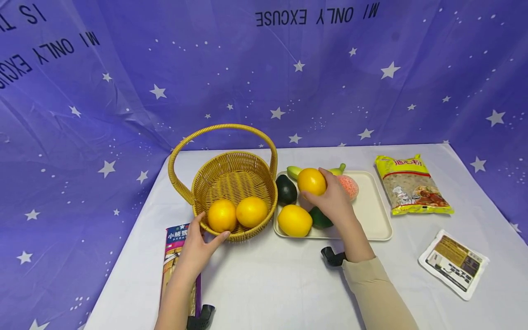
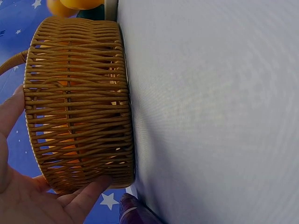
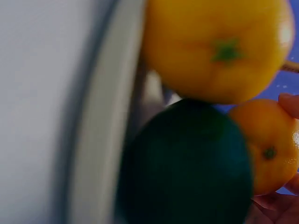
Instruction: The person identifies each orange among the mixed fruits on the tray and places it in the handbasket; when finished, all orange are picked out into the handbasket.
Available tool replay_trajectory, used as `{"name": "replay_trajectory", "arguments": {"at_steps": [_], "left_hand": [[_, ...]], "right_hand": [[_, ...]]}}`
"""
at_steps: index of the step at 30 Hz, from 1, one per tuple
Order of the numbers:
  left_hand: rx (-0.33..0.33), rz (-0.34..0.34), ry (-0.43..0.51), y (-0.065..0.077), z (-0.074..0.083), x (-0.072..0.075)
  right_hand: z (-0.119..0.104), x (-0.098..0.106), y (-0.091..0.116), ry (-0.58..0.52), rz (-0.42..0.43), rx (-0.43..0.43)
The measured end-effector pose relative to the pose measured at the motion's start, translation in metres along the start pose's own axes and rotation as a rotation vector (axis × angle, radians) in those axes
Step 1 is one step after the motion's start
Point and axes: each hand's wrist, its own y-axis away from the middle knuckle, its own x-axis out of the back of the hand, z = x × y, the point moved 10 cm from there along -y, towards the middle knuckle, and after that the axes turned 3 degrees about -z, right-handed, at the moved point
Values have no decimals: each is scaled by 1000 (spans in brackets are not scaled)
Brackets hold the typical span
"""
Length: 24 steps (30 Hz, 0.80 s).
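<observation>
My left hand (image 1: 197,251) grips the near left side of a round wicker basket (image 1: 235,178), thumb at the rim and fingers along the outer wall, as the left wrist view shows. Inside the basket lie two oranges, a left one (image 1: 222,215) and a right one (image 1: 252,211). With its thumb and fingers, my right hand (image 1: 333,198) holds another orange (image 1: 312,181) over the left part of a cream tray (image 1: 374,215). Close below that hand on the tray are an orange (image 1: 294,221) and a dark green fruit (image 3: 187,163), partly hidden in the head view.
The tray also bears another dark green fruit (image 1: 286,189), a banana (image 1: 294,171) and a pinkish-red fruit (image 1: 349,187). A yellow food bag (image 1: 414,185) and a white packet (image 1: 453,264) lie at right. Under my left forearm is a long package (image 1: 175,240). The basket's tall handle (image 1: 224,127) arches up.
</observation>
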Motion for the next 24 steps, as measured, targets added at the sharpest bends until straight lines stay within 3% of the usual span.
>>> {"name": "replay_trajectory", "arguments": {"at_steps": [6,10,24], "left_hand": [[1,2,-8,0,-1,0],[6,1,-3,0,-1,1],[8,-6,8,0,-1,-1]], "right_hand": [[-24,7,7,-28,24,35],[-42,2,12,-84,-4,65],[-84,-49,6,-223,-175,155]]}}
